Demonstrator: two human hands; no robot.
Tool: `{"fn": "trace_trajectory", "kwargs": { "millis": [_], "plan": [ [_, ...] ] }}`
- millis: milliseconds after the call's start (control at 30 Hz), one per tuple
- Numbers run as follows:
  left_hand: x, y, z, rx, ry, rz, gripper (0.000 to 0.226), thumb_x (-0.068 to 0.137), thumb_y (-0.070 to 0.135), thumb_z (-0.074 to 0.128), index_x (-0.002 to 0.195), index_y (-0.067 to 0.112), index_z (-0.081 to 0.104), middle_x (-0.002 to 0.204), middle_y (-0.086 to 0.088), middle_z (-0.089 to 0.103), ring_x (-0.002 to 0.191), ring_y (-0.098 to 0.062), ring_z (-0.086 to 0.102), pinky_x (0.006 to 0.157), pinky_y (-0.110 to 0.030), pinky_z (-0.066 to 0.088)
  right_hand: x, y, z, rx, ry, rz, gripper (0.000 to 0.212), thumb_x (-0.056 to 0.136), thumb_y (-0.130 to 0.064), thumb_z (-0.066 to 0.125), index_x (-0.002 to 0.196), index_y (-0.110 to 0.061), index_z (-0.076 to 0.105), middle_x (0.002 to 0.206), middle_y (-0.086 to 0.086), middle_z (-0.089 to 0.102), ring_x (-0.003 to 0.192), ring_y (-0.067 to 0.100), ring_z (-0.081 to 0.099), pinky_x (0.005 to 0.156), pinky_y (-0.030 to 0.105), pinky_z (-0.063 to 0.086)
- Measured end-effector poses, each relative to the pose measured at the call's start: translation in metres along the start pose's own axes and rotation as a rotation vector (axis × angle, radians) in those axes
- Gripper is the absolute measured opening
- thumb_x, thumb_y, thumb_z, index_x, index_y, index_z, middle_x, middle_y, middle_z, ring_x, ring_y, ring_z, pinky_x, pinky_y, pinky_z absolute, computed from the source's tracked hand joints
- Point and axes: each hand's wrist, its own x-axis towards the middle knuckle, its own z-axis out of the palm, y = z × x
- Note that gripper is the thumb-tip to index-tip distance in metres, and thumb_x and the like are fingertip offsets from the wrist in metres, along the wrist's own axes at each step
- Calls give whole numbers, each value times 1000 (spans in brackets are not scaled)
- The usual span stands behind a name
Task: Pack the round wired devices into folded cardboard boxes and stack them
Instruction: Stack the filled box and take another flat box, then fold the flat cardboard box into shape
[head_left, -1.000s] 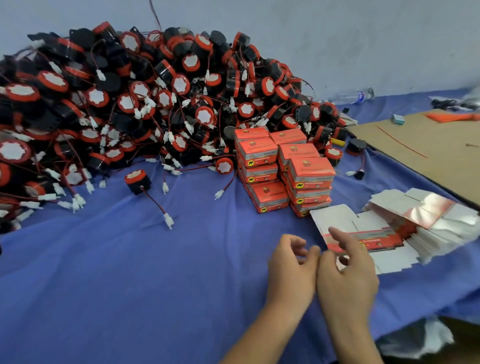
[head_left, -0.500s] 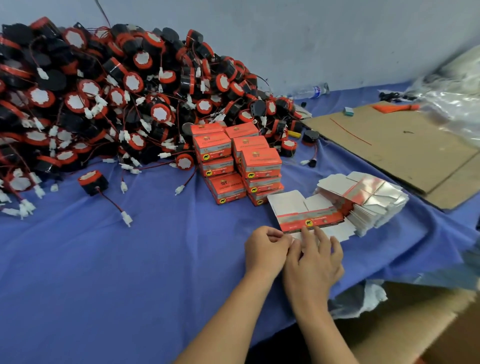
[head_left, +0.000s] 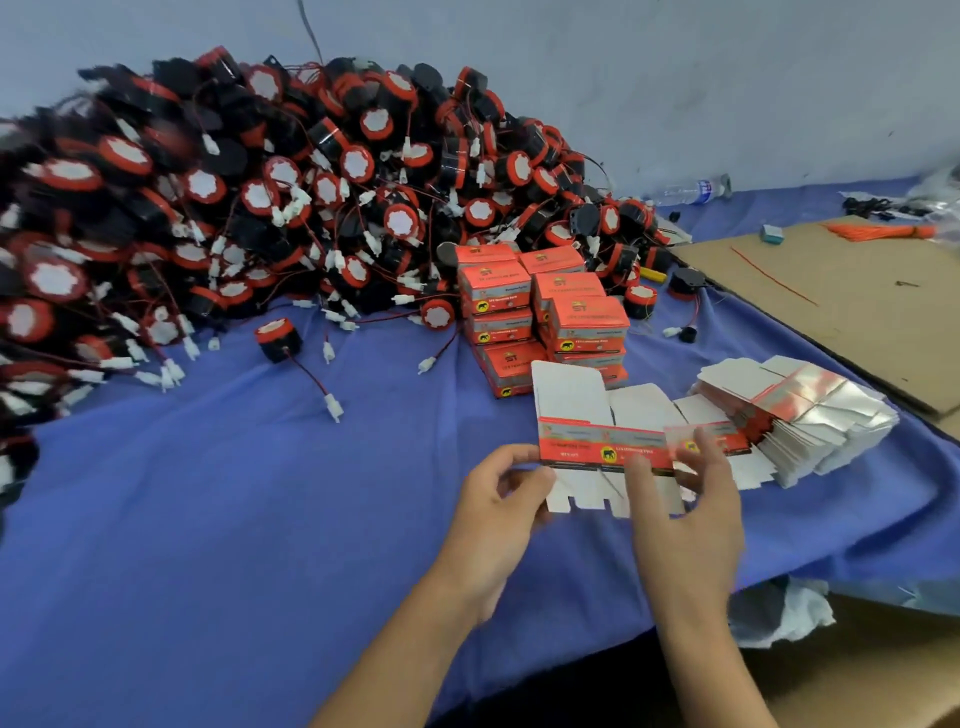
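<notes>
A flat, unfolded orange-and-white cardboard box (head_left: 587, 410) is lifted just above the blue cloth. My left hand (head_left: 493, 514) pinches its left lower edge and my right hand (head_left: 685, 514) grips its right part from in front. A heap of flat boxes (head_left: 800, 415) lies to the right. Behind it stands a stack of packed orange boxes (head_left: 545, 312). A big pile of round black-and-red wired devices (head_left: 260, 208) fills the left and back. One loose device (head_left: 278, 338) with its red wire lies apart on the cloth.
A blue cloth (head_left: 208, 519) covers the table, whose front edge runs under my forearms. A brown cardboard sheet (head_left: 841, 296) lies at the right with orange ties on it. A plastic bottle (head_left: 691, 192) lies by the back wall. White crumpled plastic (head_left: 779, 613) hangs below the table edge.
Both hands have picked one flat box off the heap's near side and raised it from the cloth; before, they were together on the cloth at its edge. The camera view has shifted.
</notes>
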Motion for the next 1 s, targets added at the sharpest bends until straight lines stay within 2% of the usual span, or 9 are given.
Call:
{"fn": "trace_trajectory", "kwargs": {
  "millis": [167,367,500,567,667,733,800,867,1000],
  "plan": [
    [-42,20,-68,89,103,147,25,104,12,57,116,25,75,113,4,77,110,-16,70,85,-27,59,-29,-30,22,-99,-447,-193,85,71,-37,91,146,-28,53,133,-5,52,127,17,47,103,28,38],
    [-99,19,-143,218,337,213,31,104,12,56,121,31,73,113,10,77,108,-11,72,84,-20,58,-85,-62,64,-168,-759,-343,84,76,-45,83,150,-40,44,117,-17,41,114,2,41,81,-6,29],
    [-127,14,-181,525,509,225,34,102,17,61,118,47,68,103,18,77,98,-1,70,87,-23,57,-122,-76,83,-144,-890,-328,75,80,-54,73,148,-48,42,118,-20,36,110,-2,49,73,1,41],
    [-138,13,-192,658,570,225,35,101,21,62,120,51,65,96,15,74,92,-2,68,82,-16,54,-134,-81,88,-173,-927,-336,71,81,-55,71,147,-47,45,116,-20,35,108,-1,51,74,7,42],
    [-150,17,-197,863,615,255,33,102,31,57,130,45,63,95,19,63,96,3,60,76,-6,47,-146,-90,92,-194,-971,-328,53,82,-53,70,133,-50,55,113,-24,35,97,-9,52,67,2,42],
    [-155,21,-198,894,617,270,33,104,33,53,134,39,63,101,22,60,99,1,59,79,-8,48,-153,-96,92,-111,-1003,-250,33,82,-50,68,114,-52,59,110,-17,51,93,-5,59,60,6,46],
    [-158,26,-197,928,552,272,36,104,31,52,139,34,61,112,22,59,104,-1,59,87,-17,51,-161,-104,91,93,-1056,-72,21,86,-42,71,104,-49,65,100,-4,68,90,11,70,62,20,57],
    [-159,28,-191,836,436,292,38,105,31,52,142,38,57,123,23,60,114,1,59,94,-20,52,-170,-112,88,317,-1128,133,17,91,-32,72,103,-44,69,101,2,74,87,20,76,70,33,63],
    [-162,31,-185,363,424,241,36,99,52,53,135,50,58,129,33,63,122,12,56,102,-20,50,-183,-118,83,509,-1119,302,21,97,-25,65,116,-33,65,107,8,77,100,24,76,79,35,63]
  ]
}}
